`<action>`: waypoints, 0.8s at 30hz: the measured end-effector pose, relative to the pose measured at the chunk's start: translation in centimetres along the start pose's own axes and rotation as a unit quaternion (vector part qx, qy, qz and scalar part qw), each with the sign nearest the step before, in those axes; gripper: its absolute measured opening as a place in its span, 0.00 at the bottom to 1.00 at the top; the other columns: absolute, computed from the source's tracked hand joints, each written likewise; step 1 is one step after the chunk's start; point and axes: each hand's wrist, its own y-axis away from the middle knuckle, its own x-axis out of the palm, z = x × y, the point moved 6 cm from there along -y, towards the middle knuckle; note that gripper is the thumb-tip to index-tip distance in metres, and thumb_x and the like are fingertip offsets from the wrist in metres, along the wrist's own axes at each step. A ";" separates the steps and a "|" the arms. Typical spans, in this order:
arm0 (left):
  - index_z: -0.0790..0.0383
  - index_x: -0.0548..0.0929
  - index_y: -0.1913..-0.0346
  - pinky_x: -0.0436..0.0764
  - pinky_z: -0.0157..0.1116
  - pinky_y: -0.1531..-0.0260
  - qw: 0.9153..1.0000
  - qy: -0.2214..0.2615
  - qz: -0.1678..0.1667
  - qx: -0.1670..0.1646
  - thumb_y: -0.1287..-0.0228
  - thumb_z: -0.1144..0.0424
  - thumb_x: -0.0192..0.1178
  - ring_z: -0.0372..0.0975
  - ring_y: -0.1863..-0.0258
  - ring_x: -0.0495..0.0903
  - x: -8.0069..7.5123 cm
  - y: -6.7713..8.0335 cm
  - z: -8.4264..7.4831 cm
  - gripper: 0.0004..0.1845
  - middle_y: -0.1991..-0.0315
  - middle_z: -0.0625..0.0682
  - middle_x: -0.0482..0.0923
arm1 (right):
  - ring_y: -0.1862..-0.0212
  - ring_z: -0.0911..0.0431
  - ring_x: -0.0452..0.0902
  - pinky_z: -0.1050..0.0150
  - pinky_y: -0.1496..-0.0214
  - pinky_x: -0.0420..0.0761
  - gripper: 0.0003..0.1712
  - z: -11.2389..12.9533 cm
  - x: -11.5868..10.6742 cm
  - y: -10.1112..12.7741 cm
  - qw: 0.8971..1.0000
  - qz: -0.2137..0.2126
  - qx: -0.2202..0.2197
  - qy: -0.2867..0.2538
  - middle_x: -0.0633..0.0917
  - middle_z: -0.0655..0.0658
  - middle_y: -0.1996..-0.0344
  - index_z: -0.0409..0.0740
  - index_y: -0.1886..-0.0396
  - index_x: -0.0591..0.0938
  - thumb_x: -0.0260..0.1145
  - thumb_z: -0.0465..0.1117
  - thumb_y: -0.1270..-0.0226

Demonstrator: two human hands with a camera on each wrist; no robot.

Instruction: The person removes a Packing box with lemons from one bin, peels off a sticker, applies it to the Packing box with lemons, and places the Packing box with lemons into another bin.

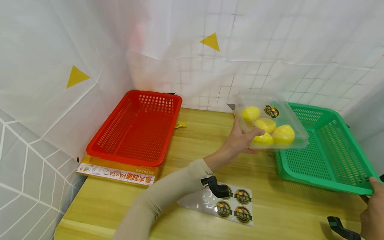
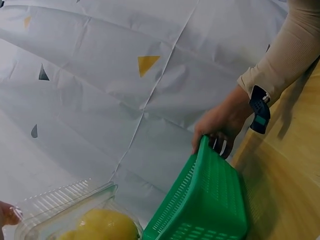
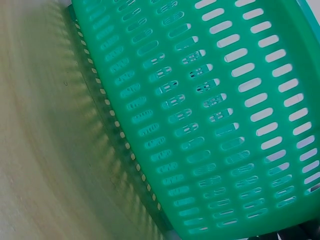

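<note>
Scanning from the red basket [image 1: 136,128] rightward, we find our left hand [image 1: 240,140] clamped on the clear clamshell box [image 1: 270,125] of yellow lemons, held above the green basket's [image 1: 330,156] left rim. We judge it light, thin-walled, slippery; grip underneath. Our right hand [image 1: 372,203] grips that basket's near corner.

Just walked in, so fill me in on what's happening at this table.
A person's left hand holds a clear plastic clamshell box of lemons in the air above the near-left corner of a green basket. Their right hand grips that basket's rim at a corner. An empty red basket sits to the left on a pasta box, and a sticker sheet lies on the wooden table.
</note>
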 end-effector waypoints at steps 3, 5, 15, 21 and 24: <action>0.36 0.47 0.19 0.88 0.50 0.71 1.000 -0.002 0.003 -0.003 0.37 0.62 0.69 0.37 0.54 0.83 0.6 -0.4 0.5 0.52 0.55 0.54 0.76 | 0.27 0.66 0.58 0.70 0.24 0.51 0.35 1.8 0.3 2.2 0.999 -0.004 -0.006 0.036 0.64 0.51 0.23 0.54 0.17 0.60 0.58 0.48 0.18; 0.37 0.54 0.24 0.88 0.50 0.72 1.000 -0.010 0.002 0.000 0.38 0.62 0.69 0.37 0.55 0.83 0.9 -0.6 0.7 0.46 0.54 0.51 0.74 | 0.25 0.65 0.57 0.71 0.25 0.51 0.35 2.8 0.5 3.3 0.999 -0.003 -0.015 0.051 0.63 0.49 0.22 0.53 0.17 0.59 0.56 0.48 0.17; 0.25 0.48 0.21 0.88 0.51 0.74 0.999 -0.034 0.014 0.007 0.37 0.62 0.69 0.39 0.57 0.84 1.5 -1.3 1.4 0.52 0.37 0.45 0.68 | 0.40 0.70 0.65 0.74 0.31 0.57 0.33 -1.2 -0.2 -1.0 1.000 0.003 0.003 0.020 0.71 0.58 0.35 0.55 0.21 0.66 0.62 0.51 0.20; 0.33 0.53 0.22 0.89 0.49 0.69 0.997 -0.064 0.027 -0.039 0.34 0.56 0.69 0.40 0.58 0.85 1.3 -1.4 1.8 0.45 0.42 0.50 0.73 | 0.51 0.69 0.69 0.74 0.44 0.66 0.25 -4.4 -1.0 -4.6 1.000 0.026 -0.002 0.009 0.74 0.60 0.49 0.59 0.31 0.74 0.66 0.54 0.24; 0.31 0.50 0.19 0.89 0.46 0.68 0.991 -0.111 0.025 -0.067 0.33 0.51 0.69 0.40 0.60 0.86 0.9 -1.3 1.8 0.48 0.35 0.51 0.71 | 0.51 0.69 0.70 0.75 0.46 0.67 0.26 -4.9 -1.2 -5.0 1.000 0.024 0.004 0.005 0.75 0.60 0.49 0.58 0.32 0.74 0.67 0.54 0.25</action>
